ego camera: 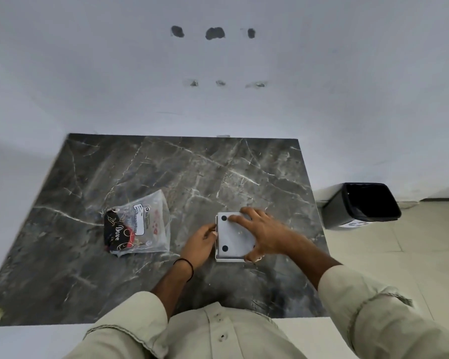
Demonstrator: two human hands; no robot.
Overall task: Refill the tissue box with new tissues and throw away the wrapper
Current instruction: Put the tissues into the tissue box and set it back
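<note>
Fingers of both hands apparently press the upturned tissue box.

Colours and patterns on the table and around it

The table is dark grey marble with pale white and light-grey veins running across it in crooked lines. The tissue box shows a plain white face with round black dots near its corners. The wrapper is clear, slightly cloudy plastic with a white label, small red marks, and a black part bearing white script lettering, gold swirls and a red patch. The bin is dark grey with a black liner. The sleeves and shirt are pale beige-khaki with dark buttons. A thin black band circles the left wrist. The wall is whitish grey with dark grey blotches, and the floor is cream tile.
</note>
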